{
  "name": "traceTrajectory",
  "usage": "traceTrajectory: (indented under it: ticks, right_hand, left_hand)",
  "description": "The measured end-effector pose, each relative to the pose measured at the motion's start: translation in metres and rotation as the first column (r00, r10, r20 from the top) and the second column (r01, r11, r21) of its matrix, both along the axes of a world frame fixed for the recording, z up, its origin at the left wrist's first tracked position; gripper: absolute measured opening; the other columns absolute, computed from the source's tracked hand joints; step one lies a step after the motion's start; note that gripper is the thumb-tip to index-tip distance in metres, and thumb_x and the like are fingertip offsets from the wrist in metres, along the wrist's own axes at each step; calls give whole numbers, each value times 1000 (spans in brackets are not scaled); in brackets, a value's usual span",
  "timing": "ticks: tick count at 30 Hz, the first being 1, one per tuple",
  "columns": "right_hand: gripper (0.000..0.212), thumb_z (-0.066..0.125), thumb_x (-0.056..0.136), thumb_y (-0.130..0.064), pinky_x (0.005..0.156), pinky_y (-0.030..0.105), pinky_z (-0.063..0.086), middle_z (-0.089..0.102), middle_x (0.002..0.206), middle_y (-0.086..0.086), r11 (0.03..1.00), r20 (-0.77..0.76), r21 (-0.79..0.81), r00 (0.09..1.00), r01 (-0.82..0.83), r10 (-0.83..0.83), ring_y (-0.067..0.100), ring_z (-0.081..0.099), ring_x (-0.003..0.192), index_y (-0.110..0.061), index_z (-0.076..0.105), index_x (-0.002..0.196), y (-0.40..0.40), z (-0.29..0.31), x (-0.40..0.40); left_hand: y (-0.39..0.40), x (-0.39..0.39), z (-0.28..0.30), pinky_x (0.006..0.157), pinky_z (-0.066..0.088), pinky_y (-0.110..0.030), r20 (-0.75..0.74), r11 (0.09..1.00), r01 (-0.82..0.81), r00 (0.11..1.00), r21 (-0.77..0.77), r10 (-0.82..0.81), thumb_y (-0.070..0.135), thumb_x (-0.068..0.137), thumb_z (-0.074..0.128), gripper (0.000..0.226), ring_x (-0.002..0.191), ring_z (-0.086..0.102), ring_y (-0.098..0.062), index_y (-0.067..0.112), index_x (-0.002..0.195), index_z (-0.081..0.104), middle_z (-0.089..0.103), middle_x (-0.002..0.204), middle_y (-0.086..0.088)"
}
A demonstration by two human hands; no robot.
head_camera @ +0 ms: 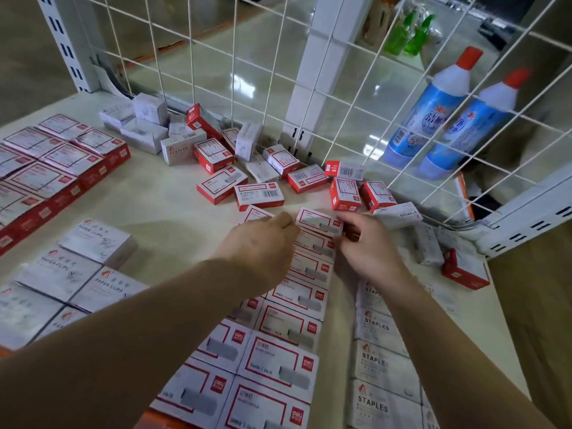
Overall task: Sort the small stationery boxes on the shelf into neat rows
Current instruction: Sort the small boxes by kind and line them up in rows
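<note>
Both hands meet at the centre of the frame over a column of red-and-white staple boxes that runs down to the lower edge of the shelf. The left hand lies knuckles up on the column's left side, fingers curled at the edge of the top box. The right hand pinches that same box at its right end. Above them, a loose jumble of boxes lies against the wire mesh panel. White paper clip boxes sit in rows at lower left, white STAPLES boxes at lower right. Two blue cleaner bottles stand behind the mesh, upper right.
</note>
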State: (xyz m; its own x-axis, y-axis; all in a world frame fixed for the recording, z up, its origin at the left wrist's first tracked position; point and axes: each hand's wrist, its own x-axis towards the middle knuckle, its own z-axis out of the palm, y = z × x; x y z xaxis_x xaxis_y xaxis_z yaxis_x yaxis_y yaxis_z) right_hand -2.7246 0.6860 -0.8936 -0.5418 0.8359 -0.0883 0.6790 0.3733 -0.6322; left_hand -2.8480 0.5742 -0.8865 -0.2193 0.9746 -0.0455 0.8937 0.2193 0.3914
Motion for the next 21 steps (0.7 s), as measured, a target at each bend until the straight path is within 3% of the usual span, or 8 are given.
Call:
traceTrajectory:
  ticks: [5, 10, 15, 18, 21]
  right_hand:
    - [41, 54, 89, -6, 73, 14, 38, 59, 118, -5, 1000, 4, 0, 1000, -21, 21, 5, 48, 100, -22, 56, 127, 2, -2, 1]
    - [41, 55, 88, -4, 90, 24, 38, 59, 121, -1, 996, 28, 60, 997, -67, 66, 13, 51, 111, -19, 57, 125, 1, 0, 1]
    - [36, 53, 90, -7, 87, 22, 38, 55, 120, -3, 994, 75, 73, 994, -81, 75, 6, 46, 104, -18, 55, 125, 0, 1, 2]
    - [30, 53, 91, -13, 75, 18, 36, 53, 108, -10, 994, 70, 95, 996, -54, 48, 4, 45, 95, -19, 57, 120, 3, 0, 3]
    - [30, 55, 90, -18, 80, 22, 37, 57, 118, -6, 986, -2, 156, 998, 61, -62, 11, 52, 107, -21, 59, 119, 9, -3, 5]
  left_hand:
    - [4, 3, -3, 100, 39, -27, -55, 1000, 14, 998, -7, -15, 23, 99, 40, 48, 129, 34, -15, 24, 145, 27, 33, 145, 10]
    - [6, 2, -6, 98, 40, -28, -45, 1000, -7, 999, 6, 7, 23, 97, 45, 45, 127, 35, -14, 25, 141, 35, 38, 140, 9]
    - [12, 2, -8, 99, 39, -30, -51, 999, -33, 998, -2, 33, 24, 98, 45, 39, 124, 38, -15, 24, 137, 40, 44, 134, 7]
    - [14, 2, -6, 99, 38, -30, -53, 999, -35, 998, 3, 35, 26, 98, 43, 38, 122, 39, -15, 24, 136, 40, 45, 132, 6]
    - [14, 3, -3, 106, 32, -30, -56, 999, -17, 998, 29, 19, 27, 99, 39, 43, 130, 33, -16, 25, 141, 33, 36, 141, 4]
